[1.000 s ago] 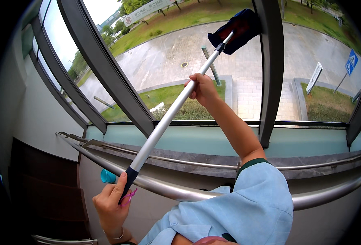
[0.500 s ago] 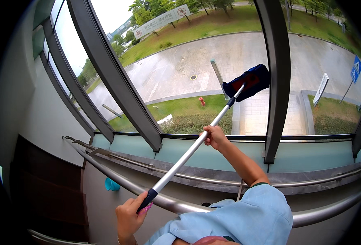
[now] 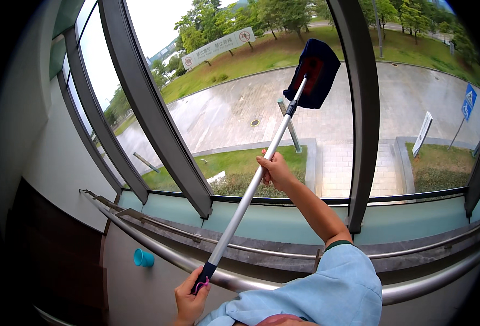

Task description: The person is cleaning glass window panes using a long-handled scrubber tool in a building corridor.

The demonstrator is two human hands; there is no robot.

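Observation:
A long-handled flat mop (image 3: 249,194) with a silver pole slants up across the view. Its dark blue cloth head (image 3: 323,70), with a red plate on the back, lies against the large window pane (image 3: 240,103). My left hand (image 3: 190,296) is closed round the dark grip at the lower end, where a pink loop hangs. Farther up, my right hand (image 3: 275,171) wraps the bare pole, with the arm stretched forward over the rail. Whether the whole head presses flat on the glass I cannot tell.
A thick metal handrail (image 3: 169,255) and a thinner rail run between me and the window. Dark frame posts (image 3: 362,108) flank the pane. A turquoise bucket (image 3: 143,258) stands on the floor at lower left. A sign strip (image 3: 218,48) sticks to the glass.
The mop head has moved up and a little left, away from the right post, and turned more upright. My right hand has risen; my left hand has shifted right and slightly down.

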